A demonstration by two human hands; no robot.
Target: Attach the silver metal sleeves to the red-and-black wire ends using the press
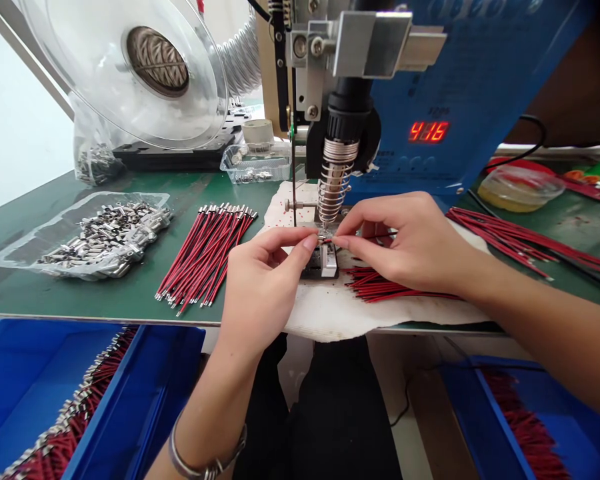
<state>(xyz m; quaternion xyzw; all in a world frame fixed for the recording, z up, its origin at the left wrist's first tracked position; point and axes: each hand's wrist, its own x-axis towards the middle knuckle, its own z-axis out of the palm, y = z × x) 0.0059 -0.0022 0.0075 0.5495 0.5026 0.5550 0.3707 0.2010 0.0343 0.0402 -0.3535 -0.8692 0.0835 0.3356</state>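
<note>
At the small metal fixture (pixel 329 261) under the soldering machine's spring-wrapped iron (pixel 336 177), both hands meet. My left hand (pixel 260 283) is closed in a pinch at the fixture's left side; what sits between its thumb and forefinger is too small and covered to name. From the right, my right hand (pixel 410 243) pinches a thin red-and-black wire (pixel 383 236), whose end reaches the fixture just below the iron's tip. A bundle of red-and-black wires (pixel 380 287) lies on the white cloth (pixel 325 310) beneath my right hand.
Left of my hands lie wires with metal ends (pixel 207 257) and a clear tray (pixel 15 257) of small metal connectors. More wires (pixel 520 240) lie at right. Behind stand a clear fume hood (pixel 95 67) and the blue controller (pixel 480 87) reading 416. Blue bins (pixel 165 380) sit below.
</note>
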